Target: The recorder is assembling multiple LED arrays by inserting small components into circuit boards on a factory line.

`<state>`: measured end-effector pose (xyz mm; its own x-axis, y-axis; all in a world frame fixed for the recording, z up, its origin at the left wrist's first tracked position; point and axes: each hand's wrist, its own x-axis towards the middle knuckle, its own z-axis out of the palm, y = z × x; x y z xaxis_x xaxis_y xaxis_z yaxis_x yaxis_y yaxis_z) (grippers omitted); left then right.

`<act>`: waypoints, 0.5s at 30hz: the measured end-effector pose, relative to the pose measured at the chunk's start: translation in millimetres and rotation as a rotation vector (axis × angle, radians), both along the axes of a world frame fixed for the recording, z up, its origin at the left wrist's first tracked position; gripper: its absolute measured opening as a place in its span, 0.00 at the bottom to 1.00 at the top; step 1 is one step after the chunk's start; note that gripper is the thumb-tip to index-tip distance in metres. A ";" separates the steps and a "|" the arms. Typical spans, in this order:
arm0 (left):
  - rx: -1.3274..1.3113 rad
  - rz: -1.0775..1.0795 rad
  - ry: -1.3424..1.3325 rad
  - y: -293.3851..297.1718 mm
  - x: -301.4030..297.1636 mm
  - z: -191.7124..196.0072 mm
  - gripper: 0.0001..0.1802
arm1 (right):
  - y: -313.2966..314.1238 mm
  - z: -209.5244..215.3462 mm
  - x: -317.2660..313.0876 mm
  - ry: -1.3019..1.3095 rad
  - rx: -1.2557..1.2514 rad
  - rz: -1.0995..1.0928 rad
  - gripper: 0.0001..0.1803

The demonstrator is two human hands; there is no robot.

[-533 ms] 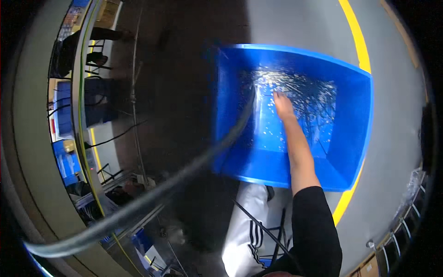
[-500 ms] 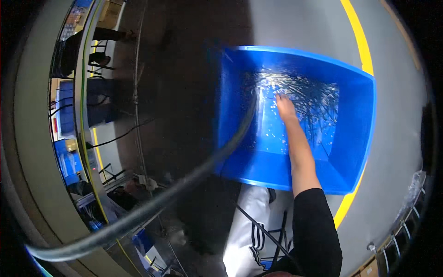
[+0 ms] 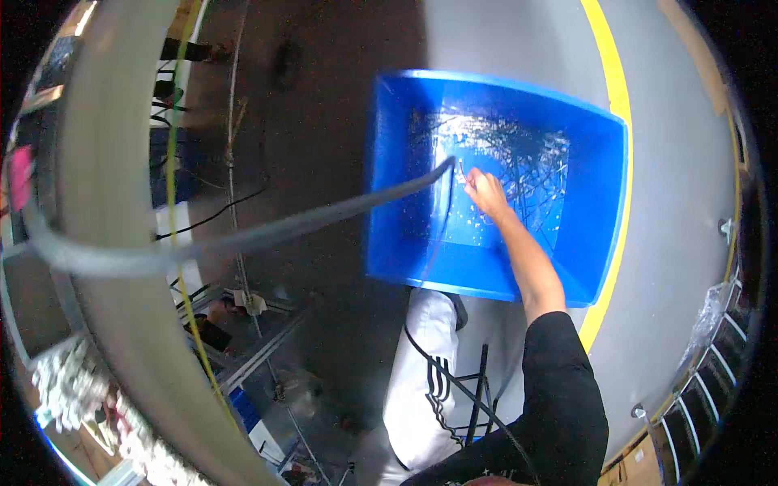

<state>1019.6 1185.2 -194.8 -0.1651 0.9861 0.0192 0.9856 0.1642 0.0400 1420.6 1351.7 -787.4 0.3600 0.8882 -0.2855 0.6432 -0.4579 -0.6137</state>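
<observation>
My right hand (image 3: 486,194) reaches down into a large blue plastic bin (image 3: 596,211). Its fingers are curled together, and a thin strand shows near the fingertips; what they grip, if anything, is too small to make out. Around the hand, many thin dark strands (image 3: 531,166) lie scattered over the bin's bottom, mixed with small pale bits. My left hand is out of view.
A thick grey curved tube (image 3: 267,231) crosses the view from the left, ending over the bin. Yellow tape (image 3: 613,73) runs along the grey floor. My white trouser leg (image 3: 417,381) and a black-legged stool (image 3: 478,389) are below. Metal racking (image 3: 713,364) stands at right.
My right hand's fingers have curled in from a straighter pose, and the hand now sits nearer the bin's lower left. The whole view has shifted, with the tube's near end higher.
</observation>
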 end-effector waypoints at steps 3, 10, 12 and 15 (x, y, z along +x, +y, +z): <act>-0.015 -0.004 -0.043 -19.1 -14.1 16.1 0.33 | -5.6 37.5 3.8 0.063 0.240 -0.172 0.16; 0.011 -0.106 -0.204 -49.2 -53.3 37.7 0.30 | -54.9 83.2 58.6 -0.126 0.300 -0.386 0.13; -0.010 -0.153 -0.170 -52.1 -53.6 40.8 0.31 | -67.9 85.1 84.4 -0.153 0.262 -0.451 0.12; 0.024 -0.163 -0.206 -50.6 -57.2 44.9 0.30 | -77.7 108.0 111.7 0.118 0.642 -0.562 0.09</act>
<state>962.4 1134.6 -149.8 -0.0065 0.9997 0.0252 0.9696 0.0002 0.2448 1532.3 1274.0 -679.4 0.7945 0.5892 0.1472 0.3403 -0.2311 -0.9115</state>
